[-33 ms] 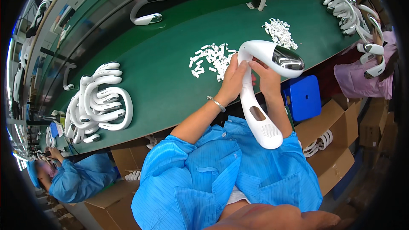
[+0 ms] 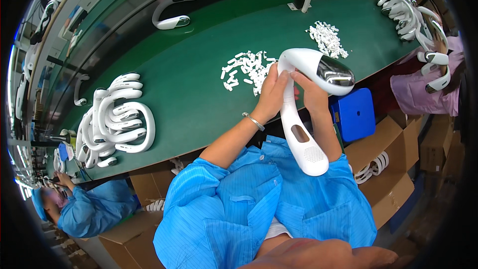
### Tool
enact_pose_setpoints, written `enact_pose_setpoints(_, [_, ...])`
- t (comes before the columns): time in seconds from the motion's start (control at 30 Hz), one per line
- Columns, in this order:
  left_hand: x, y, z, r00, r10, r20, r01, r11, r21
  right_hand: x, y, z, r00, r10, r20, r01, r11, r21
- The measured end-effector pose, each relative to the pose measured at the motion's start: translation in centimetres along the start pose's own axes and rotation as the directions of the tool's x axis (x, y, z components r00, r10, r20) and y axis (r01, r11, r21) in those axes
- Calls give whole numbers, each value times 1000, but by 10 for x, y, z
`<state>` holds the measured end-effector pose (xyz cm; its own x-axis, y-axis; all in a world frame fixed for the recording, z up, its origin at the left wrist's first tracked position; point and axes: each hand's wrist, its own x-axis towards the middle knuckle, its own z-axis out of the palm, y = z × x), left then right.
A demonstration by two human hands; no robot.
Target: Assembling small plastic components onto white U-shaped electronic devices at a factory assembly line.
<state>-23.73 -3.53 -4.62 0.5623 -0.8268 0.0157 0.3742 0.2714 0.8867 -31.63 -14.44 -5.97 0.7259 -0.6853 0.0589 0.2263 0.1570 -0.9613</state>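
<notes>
A white curved neckband device [image 2: 293,112] is held up between my hands, in front of my chest at the table's edge. One end has a glossy dark cap; the other has an oval opening and a patch of small holes. My left hand [image 2: 270,94] wraps the band near its bend, thumb pressed on it. Closed on the same stretch from the other side is my right hand [image 2: 313,92], its thumb beside the left one. Some fingers are hidden behind the band. Just beyond lies a loose pile of small white plastic parts [image 2: 253,72].
The green table [image 2: 194,79] bears a stack of similar neckbands [image 2: 102,114] at left, one band [image 2: 172,22] far back and a second parts pile [image 2: 327,39]. A blue stool [image 2: 354,114] and an open carton [image 2: 393,189] stand at right. Co-workers sit on both sides.
The neckband device has tilted very slightly in my hands. Both hands keep their place on it.
</notes>
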Motion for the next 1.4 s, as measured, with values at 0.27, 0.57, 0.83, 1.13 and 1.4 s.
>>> enact_pose_setpoints(0.27, [8,-6,-3,964,263,-36,-229,894,385,0,-18,17,992,40,122,-42,999,17])
enact_pose_setpoints(0.57, [63,-20,-7,950,202,-238,-115,935,336,5,-23,10,891,423,165,-453,804,386])
enact_pose_setpoints(0.83, [178,82,-63,945,326,24,-62,108,992,113,-51,-172,997,58,53,-64,991,119])
enact_pose_setpoints(1.13, [305,148,-364,752,346,-561,659,-399,637,272,-47,-420,524,-174,-834,-401,813,-422])
enact_pose_setpoints(1.4, [340,150,-439,801,290,-524,599,-409,688,299,-74,-343,577,-799,-170,-523,-201,-828])
